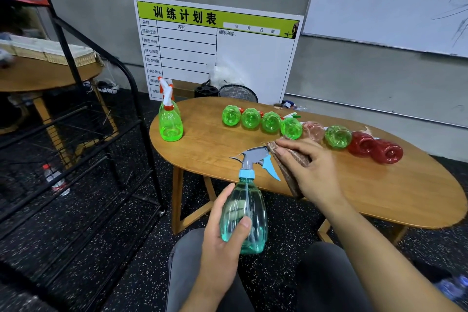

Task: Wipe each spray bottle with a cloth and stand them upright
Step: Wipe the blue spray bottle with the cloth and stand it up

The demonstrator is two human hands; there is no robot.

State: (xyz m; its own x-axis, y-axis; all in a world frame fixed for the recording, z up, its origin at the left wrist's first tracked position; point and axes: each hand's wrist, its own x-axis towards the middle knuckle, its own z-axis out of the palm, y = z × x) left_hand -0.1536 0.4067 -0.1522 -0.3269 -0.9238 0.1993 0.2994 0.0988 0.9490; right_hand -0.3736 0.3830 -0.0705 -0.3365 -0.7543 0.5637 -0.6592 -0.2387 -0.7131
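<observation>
Closest to me, at six o'clock, my left hand [222, 233] curls round the belly of the teal spray bottle [244, 213], thumb across its front, holding it upright above my lap with the grey-and-blue trigger head at twelve o'clock of that grip. At two o'clock from the bottle, my right hand [311, 170] clutches the brown cloth [286, 167], fingers folded over it, the cloth touching the trigger head. Farther out on the oval wooden table [379, 192], a row of green, pink and red bottles [291, 128] lies on its side from twelve to two o'clock, and one green bottle [170, 121] stands upright at eleven o'clock near the table's edge.
</observation>
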